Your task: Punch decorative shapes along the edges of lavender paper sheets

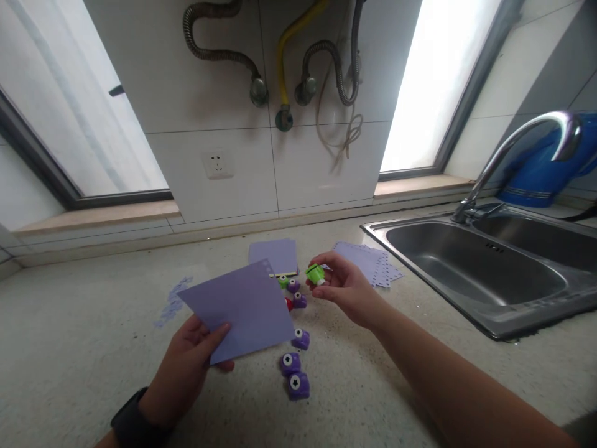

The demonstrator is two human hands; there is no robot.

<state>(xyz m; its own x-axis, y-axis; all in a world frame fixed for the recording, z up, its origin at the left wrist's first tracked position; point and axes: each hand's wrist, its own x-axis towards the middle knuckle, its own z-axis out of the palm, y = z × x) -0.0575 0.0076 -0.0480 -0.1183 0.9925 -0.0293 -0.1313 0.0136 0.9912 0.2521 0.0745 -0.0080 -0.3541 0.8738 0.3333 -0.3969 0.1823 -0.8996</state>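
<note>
My left hand [191, 354] grips a sheet of purple paper [242, 311] by its lower left side, thumb on top. A few small punched holes show at the sheet's top corner. In the fingers of my right hand [342, 286] is a green craft punch [316, 274], held just right of the paper and apart from it. Below and between the hands, several purple craft punches [298, 384] stand in a rough column on the counter. Another green punch [283, 282] and a red punch [289, 304] are partly hidden behind the sheet.
A stack of purple paper [273, 252] lies at the back. Sheets with punched edges [364, 258] fan out behind my right hand. Small purple paper scraps [173, 303] lie left on the counter [93, 348]. A steel sink [466, 261] with a faucet [508, 149] is at right.
</note>
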